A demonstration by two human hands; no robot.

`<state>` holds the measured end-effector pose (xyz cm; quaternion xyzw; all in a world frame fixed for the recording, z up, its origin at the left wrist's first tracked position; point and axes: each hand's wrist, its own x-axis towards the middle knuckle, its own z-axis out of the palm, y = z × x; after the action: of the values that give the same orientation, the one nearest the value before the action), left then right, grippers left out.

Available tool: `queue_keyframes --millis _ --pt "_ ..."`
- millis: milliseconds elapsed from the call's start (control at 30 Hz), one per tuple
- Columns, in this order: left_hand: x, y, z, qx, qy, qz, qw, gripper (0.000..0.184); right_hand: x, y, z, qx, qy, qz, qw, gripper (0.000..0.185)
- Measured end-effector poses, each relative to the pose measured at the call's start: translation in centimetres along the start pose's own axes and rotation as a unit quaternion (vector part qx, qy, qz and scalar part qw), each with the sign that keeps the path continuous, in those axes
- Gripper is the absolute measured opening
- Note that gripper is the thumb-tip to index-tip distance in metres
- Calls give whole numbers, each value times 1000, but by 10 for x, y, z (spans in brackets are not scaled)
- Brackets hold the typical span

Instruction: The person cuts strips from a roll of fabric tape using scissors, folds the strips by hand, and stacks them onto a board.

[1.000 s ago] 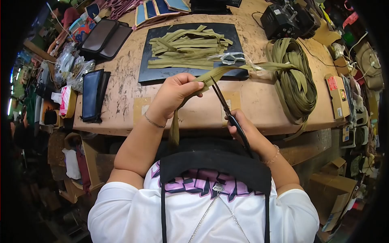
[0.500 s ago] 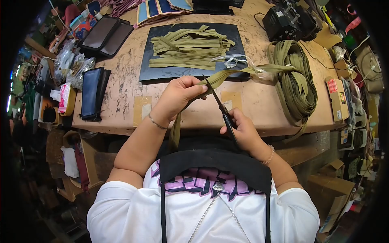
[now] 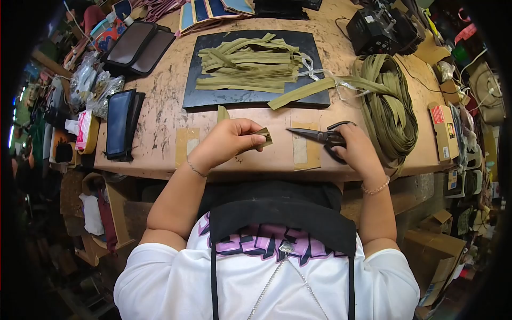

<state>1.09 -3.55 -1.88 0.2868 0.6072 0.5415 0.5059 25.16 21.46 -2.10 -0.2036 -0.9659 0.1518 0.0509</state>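
My left hand [image 3: 234, 140] pinches a cut strip of olive-green zipper tape [image 3: 223, 113]. One end of it pokes out past the thumb, and another part shows behind the hand. In my right hand [image 3: 356, 146] are black-handled scissors [image 3: 314, 135], low over the table, their blades together and pointing left. The loose end of the long zipper tape [image 3: 298, 93] lies across the right front of a dark board [image 3: 189, 88], apart from both hands. It runs back to a big coil of the same tape [image 3: 392, 114]. Several cut strips [image 3: 245, 66] are piled on the board.
Dark pouch-like pieces [image 3: 121, 125] and plastic bags [image 3: 101, 88] lie on the left. A black device [image 3: 376, 29] with a cable stands at the back right. Clear plastic wrapping [image 3: 349, 88] rests by the coil. Blue-striped panels [image 3: 213, 10] lie at the back.
The tape held between my hands is now cut through; its long end has dropped onto the board. My left hand came down with the cut strip, and my right hand moved right with the scissors.
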Motion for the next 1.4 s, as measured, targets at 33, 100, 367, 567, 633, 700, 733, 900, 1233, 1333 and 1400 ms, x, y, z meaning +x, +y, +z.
queue_keyframes --millis 33,100,367,567,633,700,733,900,1233,1333,1400 --pt "0 2 2 -7 -2 -1 1000 28 1 -1 -3 5 18 -8 1000 29" --pt "-4 10 3 129 -23 -20 991 45 9 -9 -7 16 54 -25 998 29" --pt "6 -7 4 70 -133 24 988 57 48 -71 34 534 -242 -34 810 28" --pt "11 -21 -76 136 56 33 989 25 109 -14 39 533 -98 13 840 26" --pt "23 -21 -97 170 151 48 973 21 134 -4 44 493 -43 18 869 25" --pt "34 -14 -106 209 249 69 943 19 150 -9 48 429 36 38 902 25" --pt "41 -16 -111 246 289 74 922 19 148 -21 41 336 86 4 938 29" --pt "60 -18 -115 323 399 112 851 19 125 -30 51 19 126 -131 983 35" --pt "38 8 -94 34 375 289 880 13 62 -44 36 268 126 -112 949 28" --pt "12 28 -60 -20 251 291 923 10 45 -67 31 418 134 -106 892 43" --pt "-6 42 -46 16 108 254 961 10 40 -77 35 490 145 -119 851 44"
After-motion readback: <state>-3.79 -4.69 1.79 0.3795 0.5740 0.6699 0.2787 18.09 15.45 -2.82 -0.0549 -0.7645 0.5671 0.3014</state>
